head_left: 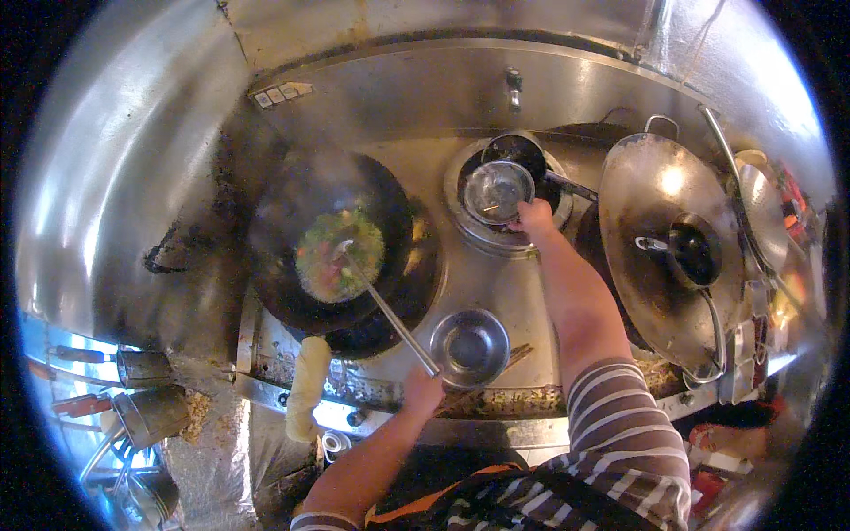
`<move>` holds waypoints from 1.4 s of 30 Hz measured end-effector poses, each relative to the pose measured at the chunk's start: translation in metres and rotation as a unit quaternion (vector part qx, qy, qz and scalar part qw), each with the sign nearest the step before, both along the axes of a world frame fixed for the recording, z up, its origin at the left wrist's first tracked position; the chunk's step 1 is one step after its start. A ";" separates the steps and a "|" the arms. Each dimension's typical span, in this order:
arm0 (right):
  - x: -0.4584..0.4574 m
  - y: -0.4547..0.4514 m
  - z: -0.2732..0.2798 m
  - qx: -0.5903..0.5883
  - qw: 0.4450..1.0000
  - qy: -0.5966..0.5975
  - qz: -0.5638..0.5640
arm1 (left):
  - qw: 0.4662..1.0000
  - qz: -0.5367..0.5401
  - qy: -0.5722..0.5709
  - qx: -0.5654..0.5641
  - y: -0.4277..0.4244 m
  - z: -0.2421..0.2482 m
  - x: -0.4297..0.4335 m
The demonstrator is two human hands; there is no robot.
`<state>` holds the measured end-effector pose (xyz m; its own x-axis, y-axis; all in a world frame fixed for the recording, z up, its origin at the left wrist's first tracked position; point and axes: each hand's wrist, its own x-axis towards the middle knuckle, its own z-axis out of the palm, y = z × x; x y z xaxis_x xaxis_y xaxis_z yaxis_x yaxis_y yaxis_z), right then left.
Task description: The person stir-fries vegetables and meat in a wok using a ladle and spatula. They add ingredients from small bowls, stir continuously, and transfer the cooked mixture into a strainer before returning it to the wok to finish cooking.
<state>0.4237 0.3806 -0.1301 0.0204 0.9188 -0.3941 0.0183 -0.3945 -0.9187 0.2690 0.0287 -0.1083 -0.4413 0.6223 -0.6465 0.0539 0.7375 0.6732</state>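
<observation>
My left hand [424,393] grips the end of a long-handled metal ladle [393,318]. The ladle's head rests among green and reddish food in broth [332,275] in a dark wok [272,285] on the left burner. Steam rises there and blurs part of the wok. Farther right, my right hand [534,219] holds the near rim of a small metal bowl [495,189] above a round pot [458,222] at the back. The bowl's contents are hard to make out. Just right of the ladle handle, a shiny metal bowl [470,347] stands on the steel stovetop.
A large wok [631,199] tilts on the right, a small dark ladle [694,249] in front of it. Behind the held bowl sits a dark handled pan [521,149]. A rolled cloth [309,388] lies on the front edge. Handled containers [149,415] stand at left.
</observation>
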 end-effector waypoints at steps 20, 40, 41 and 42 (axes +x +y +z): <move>0.093 -0.205 0.099 0.069 0.943 -0.288 0.150 | 0.984 0.052 0.111 0.127 0.103 -0.050 0.084; 0.109 -0.239 0.088 0.009 0.991 0.084 -0.104 | 0.755 -0.355 0.489 0.256 0.118 0.074 0.056; 0.105 -0.245 0.087 0.022 0.984 0.136 -0.115 | 0.722 -0.370 0.513 0.280 0.123 0.075 0.050; 0.105 -0.250 0.083 0.007 0.980 0.166 -0.105 | 0.725 -0.391 0.493 0.281 0.124 0.090 0.051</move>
<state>0.5288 0.1310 -0.0475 0.0817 0.9135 -0.3985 -0.3636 -0.3450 -0.8653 0.3196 0.1528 -0.0182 0.1134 0.9741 0.1956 0.9665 -0.1538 0.2055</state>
